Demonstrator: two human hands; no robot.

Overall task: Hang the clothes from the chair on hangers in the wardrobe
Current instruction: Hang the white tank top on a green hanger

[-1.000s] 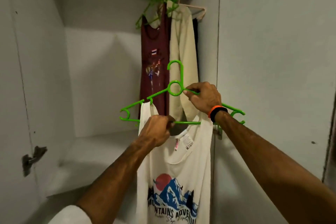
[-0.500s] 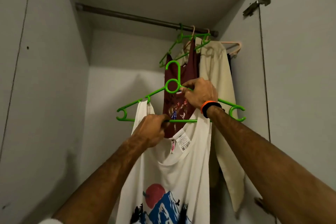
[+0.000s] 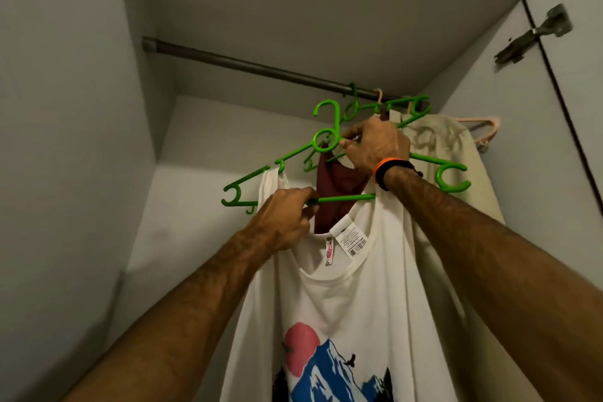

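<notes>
The right hand [image 3: 375, 147] pinches the green hanger [image 3: 326, 140] near its ring; the left hand [image 3: 284, 215] grips its bottom bar (the white shirt [image 3: 342, 297] hangs below).

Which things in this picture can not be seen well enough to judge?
Head view:
- Right shoulder of the white T-shirt on the green hanger: hidden behind the right hand.
- Label text: too small.
- Shirt hem: cut off by the bottom edge.
- Maroon garment: mostly covered by shirt and hands.
</notes>
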